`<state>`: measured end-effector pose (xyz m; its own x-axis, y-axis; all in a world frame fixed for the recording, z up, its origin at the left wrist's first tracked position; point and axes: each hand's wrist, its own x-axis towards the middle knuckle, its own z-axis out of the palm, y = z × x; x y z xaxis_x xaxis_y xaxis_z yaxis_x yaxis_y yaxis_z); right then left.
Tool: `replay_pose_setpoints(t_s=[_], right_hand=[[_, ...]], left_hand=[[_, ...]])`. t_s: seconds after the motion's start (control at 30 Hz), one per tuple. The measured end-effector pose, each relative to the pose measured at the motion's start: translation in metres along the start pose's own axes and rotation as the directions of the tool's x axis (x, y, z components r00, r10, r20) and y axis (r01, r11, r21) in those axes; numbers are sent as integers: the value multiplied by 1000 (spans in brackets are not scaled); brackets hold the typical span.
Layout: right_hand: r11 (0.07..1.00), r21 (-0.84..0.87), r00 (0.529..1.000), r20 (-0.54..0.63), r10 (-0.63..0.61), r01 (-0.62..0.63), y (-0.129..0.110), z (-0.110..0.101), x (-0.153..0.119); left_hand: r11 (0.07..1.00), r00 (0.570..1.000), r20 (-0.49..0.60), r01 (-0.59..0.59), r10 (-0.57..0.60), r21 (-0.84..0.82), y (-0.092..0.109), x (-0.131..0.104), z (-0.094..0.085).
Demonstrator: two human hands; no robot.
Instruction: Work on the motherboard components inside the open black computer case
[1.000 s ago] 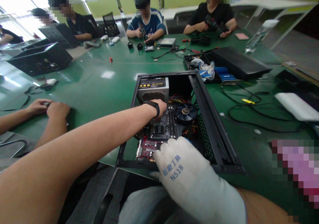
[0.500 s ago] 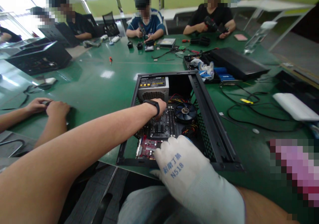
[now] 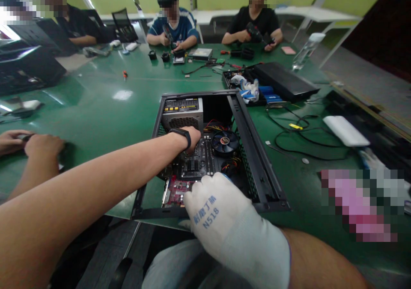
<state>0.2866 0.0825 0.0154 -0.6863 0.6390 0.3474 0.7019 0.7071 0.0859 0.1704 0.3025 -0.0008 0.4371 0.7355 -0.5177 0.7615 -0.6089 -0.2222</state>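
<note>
An open black computer case (image 3: 257,160) lies on the green table before me. Inside are a power supply (image 3: 181,105), a dark motherboard (image 3: 192,169), a black fan (image 3: 220,143) and a red circuit card (image 3: 178,190). My bare left hand (image 3: 192,137), with a black band at the wrist, reaches down over the motherboard beside the power supply. Its fingers are curled downward, their tips hidden. My right hand (image 3: 218,212), in a white glove, is closed at the near edge of the case beside the red card. Whatever it grips is hidden beneath it.
At the left, another person's hands (image 3: 40,145) hold something small and dark. Two people across the table handle power tools. A black tray (image 3: 226,79) with gloves, cables (image 3: 298,145), a white box (image 3: 345,130) and a bottle (image 3: 308,51) lie to the right.
The whole view has shifted, so the case and both hands appear farther left. Both hands keep nearly the same places at the case.
</note>
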Motion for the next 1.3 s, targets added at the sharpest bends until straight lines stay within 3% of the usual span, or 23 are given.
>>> replay_pose_setpoints(t_s=[0.1,0.47,0.6,0.83,1.03,1.3], right_hand=[[996,81,989,143,37,-49,2,-14,9],[996,84,990,142,-16,4,4,-15,14],[992,21,978,171,121,-126,-3,-14,16],[928,-123,917,150,369,-353,-17,-12,3],[917,-118,911,125,394,-380,-18,-8,-2],[926,-81,922,92,375,-368,-16,-7,-2]], left_hand=[[1000,1000,2,8,-8,7,0,1,1],[1000,1000,21,14,-15,10,3,-4,-3],[1000,1000,1,-9,9,26,1,-1,-1],[1000,1000,6,-14,14,17,2,-2,-1],[1000,1000,14,15,-15,7,2,0,0],[999,999,-16,-34,34,-9,1,0,2]])
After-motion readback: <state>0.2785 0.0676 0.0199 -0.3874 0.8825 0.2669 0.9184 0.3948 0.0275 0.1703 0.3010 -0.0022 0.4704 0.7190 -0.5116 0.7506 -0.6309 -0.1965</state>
